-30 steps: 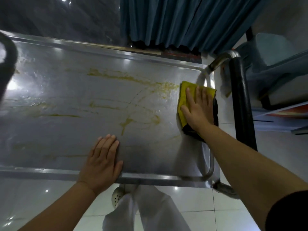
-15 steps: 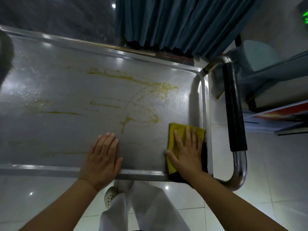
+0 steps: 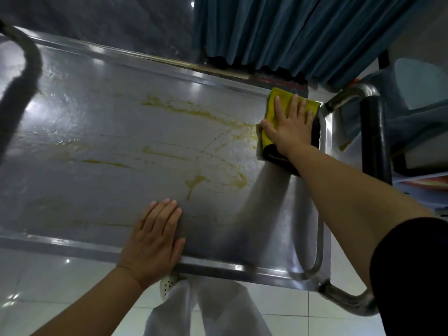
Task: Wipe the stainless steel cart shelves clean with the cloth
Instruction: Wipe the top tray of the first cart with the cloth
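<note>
Because the cart's broad steel shelf [image 3: 97, 122] might roll under pressure, the left hand [image 3: 155, 241] lies flat on its near edge, grip released and fingers straight, probably to steady it. The right hand [image 3: 289, 127] is spread flat too, grip released, its palm pressing the cloth [image 3: 286, 98] into the far right corner against the rim, which spreads the force across the fabric. Folded, the cloth shows yellow on top and a dark layer by the wrist. Thin yellow streaks [image 3: 194, 109] cross the middle, so much wiping likely remains.
</note>
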A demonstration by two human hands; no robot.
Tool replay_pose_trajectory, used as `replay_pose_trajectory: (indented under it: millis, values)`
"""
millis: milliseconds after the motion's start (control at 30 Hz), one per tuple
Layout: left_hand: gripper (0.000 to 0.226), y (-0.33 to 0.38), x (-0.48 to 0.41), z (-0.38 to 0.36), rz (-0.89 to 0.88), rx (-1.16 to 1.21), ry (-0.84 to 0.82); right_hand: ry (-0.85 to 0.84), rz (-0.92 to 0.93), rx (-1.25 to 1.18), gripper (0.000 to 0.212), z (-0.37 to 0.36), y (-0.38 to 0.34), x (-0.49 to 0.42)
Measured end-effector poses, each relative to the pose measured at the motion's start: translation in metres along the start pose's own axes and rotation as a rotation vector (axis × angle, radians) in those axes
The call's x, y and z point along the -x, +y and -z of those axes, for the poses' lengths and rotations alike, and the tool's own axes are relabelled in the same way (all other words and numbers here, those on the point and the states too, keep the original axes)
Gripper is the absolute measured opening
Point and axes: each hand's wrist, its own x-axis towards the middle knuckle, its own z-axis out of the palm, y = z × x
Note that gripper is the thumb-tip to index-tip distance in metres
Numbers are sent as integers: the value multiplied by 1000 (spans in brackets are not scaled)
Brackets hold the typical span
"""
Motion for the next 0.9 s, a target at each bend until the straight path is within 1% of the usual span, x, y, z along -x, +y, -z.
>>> replay_pose_trajectory:
  millis: [167, 267, 433, 500, 567, 700, 800, 900]
  values:
    - [55, 0, 4, 1, -4, -14, -11, 2, 76, 22, 74, -9, -7, 45]
    - [57, 0, 6, 4, 4, 0, -25, 6, 138, 48, 79, -25, -15, 102]
    - [57, 0, 7, 6, 0, -3, -28, 9, 215, 18, 77, -52, -32, 209]
    - [56, 0, 8, 6, 0, -3, -28, 14, 226, 1, 77, -64, -43, 244]
    - [56, 0, 9, 6, 5, 2, -25, 22, 197, -13, 78, -71, -54, 260]
    - [56, 1, 6, 5, 2, 6, -10, 58, 140, 4, 77, -63, -62, 228]
    - [56, 0, 4, 3, 2, -5, -13, -6, 89, 9, 78, -45, -59, 171]
    - [55, 0, 3, 2, 8, -16, -19, 7, 41, -12, 77, -27, -56, 109]
